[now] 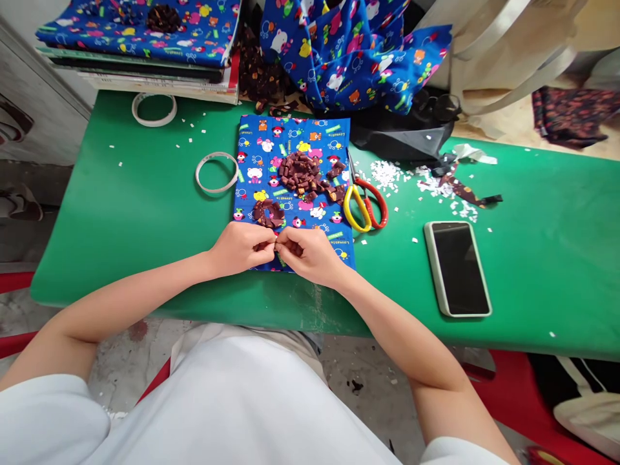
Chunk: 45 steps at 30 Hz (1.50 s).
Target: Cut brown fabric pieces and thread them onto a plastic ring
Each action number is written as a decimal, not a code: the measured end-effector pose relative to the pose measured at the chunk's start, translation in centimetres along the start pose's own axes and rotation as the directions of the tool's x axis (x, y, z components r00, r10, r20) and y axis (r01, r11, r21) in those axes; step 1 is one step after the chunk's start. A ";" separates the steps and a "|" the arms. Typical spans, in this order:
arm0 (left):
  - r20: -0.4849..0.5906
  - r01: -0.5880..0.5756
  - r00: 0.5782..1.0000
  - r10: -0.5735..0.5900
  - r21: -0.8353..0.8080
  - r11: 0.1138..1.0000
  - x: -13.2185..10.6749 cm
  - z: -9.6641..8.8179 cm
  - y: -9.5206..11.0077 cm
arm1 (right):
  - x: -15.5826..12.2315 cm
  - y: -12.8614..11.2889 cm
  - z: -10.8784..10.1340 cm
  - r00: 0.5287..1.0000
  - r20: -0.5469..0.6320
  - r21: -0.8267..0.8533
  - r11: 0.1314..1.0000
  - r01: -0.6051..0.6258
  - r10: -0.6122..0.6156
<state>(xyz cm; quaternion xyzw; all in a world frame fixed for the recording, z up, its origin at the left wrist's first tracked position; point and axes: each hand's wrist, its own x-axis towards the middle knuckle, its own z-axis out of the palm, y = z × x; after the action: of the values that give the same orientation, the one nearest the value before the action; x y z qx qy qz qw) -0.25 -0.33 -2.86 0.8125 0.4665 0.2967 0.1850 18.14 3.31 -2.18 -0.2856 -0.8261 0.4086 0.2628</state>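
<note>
My left hand and my right hand meet fingertip to fingertip over the near edge of a blue cartoon-print cloth. Both are closed in a pinch; whatever sits between the fingers is too small and covered to make out. Just beyond my left hand lies a curved strip of dark brown pieces. Farther up the cloth is a heap of small brown rolled pieces, with a few loose ones to its right. Scissors with yellow and red handles rest at the cloth's right edge.
Two tape rolls, one beside the cloth and another farther back, lie left. A phone is at right. White paper bits are scattered near a black bag. Behind stand a cloth-topped stack of books and crumpled blue fabric.
</note>
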 end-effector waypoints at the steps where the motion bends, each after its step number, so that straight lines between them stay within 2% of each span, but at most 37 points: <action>1: -0.007 0.018 1.000 -0.018 -0.006 1.000 0.0 0.0 0.1 | 0.0 0.0 0.0 1.000 -0.002 -0.001 1.000 0.002 -0.002; 9: -0.041 0.096 0.994 -0.100 -0.085 0.992 0.2 -0.3 0.6 | 0.2 -0.5 -0.1 0.998 -0.012 0.070 0.996 -0.060 0.061; 17: 0.024 0.172 0.985 -0.171 -0.196 0.965 0.4 -0.9 1.0 | 0.3 -0.7 -0.6 0.991 0.034 0.156 0.978 -0.137 0.133; 27: 0.063 0.199 0.980 -0.189 -0.242 0.950 0.6 -1.1 0.9 | 0.1 -0.5 -0.6 0.990 0.051 0.158 0.978 -0.137 0.131; 32: 0.071 0.200 0.979 -0.189 -0.223 0.954 0.5 -1.2 0.9 | 0.1 -0.5 -0.5 0.992 0.002 0.116 0.986 -0.123 0.123; 39: 0.048 0.203 0.979 -0.198 -0.180 0.963 0.6 -0.7 0.9 | 0.1 -1.1 0.3 0.969 -0.126 0.098 0.975 -0.199 0.210; 45: 0.034 0.253 0.967 -0.254 -0.283 0.925 0.5 -0.9 1.4 | 0.2 -1.3 0.1 0.960 -0.102 0.183 0.953 -0.241 0.262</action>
<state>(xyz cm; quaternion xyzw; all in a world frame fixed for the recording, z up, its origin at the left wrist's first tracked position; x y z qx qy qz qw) 0.26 -0.53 -1.22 0.7096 0.5203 0.3359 0.3360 17.59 2.73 -1.18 -0.3902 -0.7272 0.4887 0.2829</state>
